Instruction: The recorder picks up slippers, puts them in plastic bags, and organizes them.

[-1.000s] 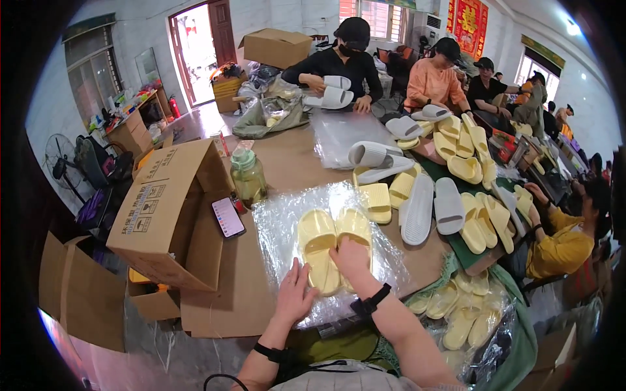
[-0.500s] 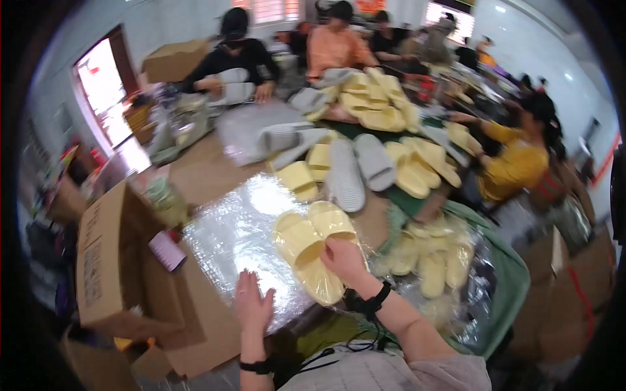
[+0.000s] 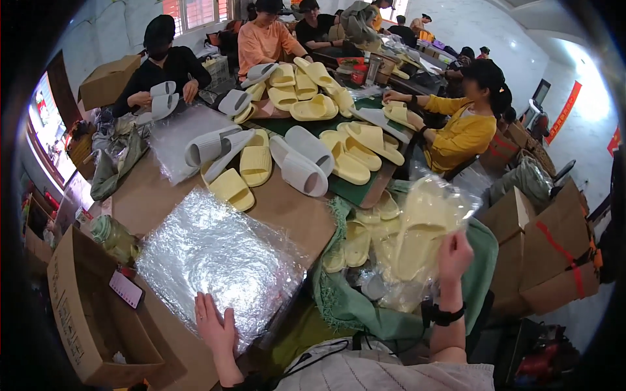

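Observation:
My left hand point(image 3: 215, 326) lies flat, fingers stretched, on the near edge of a stack of shiny clear plastic bags point(image 3: 215, 254). Over at the right, my closed right hand point(image 3: 454, 255) grips the edge of a clear bag with pale yellow slippers point(image 3: 417, 238) in it. That bag is above an open green sack point(image 3: 479, 280), which holds several more bagged yellow slippers point(image 3: 357, 242). Beyond the plastic stack, loose grey slippers point(image 3: 301, 163) and yellow slippers point(image 3: 255, 159) are spread on the cardboard-covered table point(image 3: 287, 218).
An open carton point(image 3: 68, 313) stands at the left, with a phone point(image 3: 126, 289) at its edge and a green-lidded jar point(image 3: 112, 238) behind. Taped cartons point(image 3: 554, 241) are stacked at the right. Co-workers sit around the far side, one in yellow point(image 3: 460, 133) handling slippers.
My right hand has carried the bagged yellow slippers from above the plastic stack rightward to the green sack. My left hand now rests on the stack's near edge. The view has shifted.

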Motion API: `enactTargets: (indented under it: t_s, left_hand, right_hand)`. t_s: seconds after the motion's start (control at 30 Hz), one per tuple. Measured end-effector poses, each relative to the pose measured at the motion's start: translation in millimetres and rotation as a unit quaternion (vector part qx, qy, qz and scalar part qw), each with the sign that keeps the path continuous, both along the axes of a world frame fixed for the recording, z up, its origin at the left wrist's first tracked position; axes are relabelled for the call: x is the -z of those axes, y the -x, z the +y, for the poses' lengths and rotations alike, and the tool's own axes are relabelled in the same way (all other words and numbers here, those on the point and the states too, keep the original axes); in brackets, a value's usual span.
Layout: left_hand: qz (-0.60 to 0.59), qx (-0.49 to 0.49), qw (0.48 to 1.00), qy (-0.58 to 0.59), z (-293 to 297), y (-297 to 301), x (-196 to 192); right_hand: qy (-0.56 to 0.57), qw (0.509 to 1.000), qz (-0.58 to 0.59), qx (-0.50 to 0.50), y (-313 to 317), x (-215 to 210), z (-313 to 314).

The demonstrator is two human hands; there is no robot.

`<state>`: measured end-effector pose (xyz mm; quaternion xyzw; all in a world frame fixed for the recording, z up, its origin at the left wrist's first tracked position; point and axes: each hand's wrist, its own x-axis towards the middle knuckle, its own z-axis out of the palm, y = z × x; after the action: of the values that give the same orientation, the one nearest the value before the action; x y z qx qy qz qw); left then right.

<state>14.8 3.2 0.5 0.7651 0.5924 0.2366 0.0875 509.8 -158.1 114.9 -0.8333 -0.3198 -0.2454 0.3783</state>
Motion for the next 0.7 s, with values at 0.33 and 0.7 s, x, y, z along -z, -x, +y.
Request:
enactTargets:
  t_s: [0.33, 0.7]
  left_hand:
    - [-0.006, 0.002, 1.0, -0.021, 0.7, 3.3, 7.5]
    - [-0.017, 0.003, 1.0, -0.019, 0.1, -0.3, 3.9]
  right_hand:
    - [0.33, 0.925, 0.1, 0.158, -26.7, 30.2, 19.5]
    - [0.412, 0.885, 0.012, 0.217, -38.5, 121.0, 28.7]
